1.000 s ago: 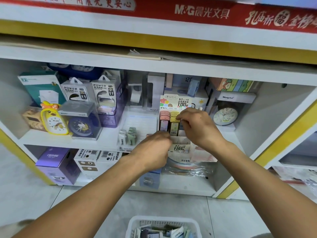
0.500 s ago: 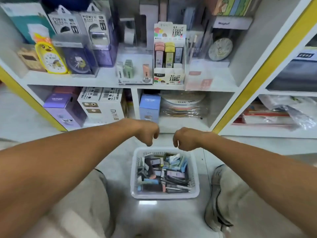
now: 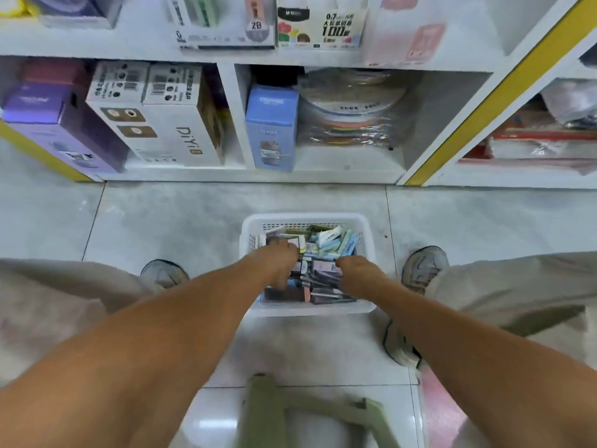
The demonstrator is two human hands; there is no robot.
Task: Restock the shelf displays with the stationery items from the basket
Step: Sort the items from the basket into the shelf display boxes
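A white plastic basket (image 3: 369,232) stands on the tiled floor between my feet, full of several small stationery packs (image 3: 329,244) in blue, pink and dark colours. My left hand (image 3: 280,260) reaches down into the basket's left side, knuckles up, its fingertips buried among the packs. My right hand (image 3: 353,270) dips into the right side the same way. Whether either hand holds a pack is hidden. The lead-refill display box (image 3: 323,27) sits on the shelf above, at the top edge of the view.
The lower shelf holds a purple box (image 3: 48,124), a white DIY box (image 3: 168,124), a blue box (image 3: 271,124) and wrapped round discs (image 3: 352,105). A green stool (image 3: 307,412) stands under me. My shoes (image 3: 423,266) flank the basket.
Both hands left the display box on the shelf, dropped towards the floor and went into the basket. My view tilted down with them.
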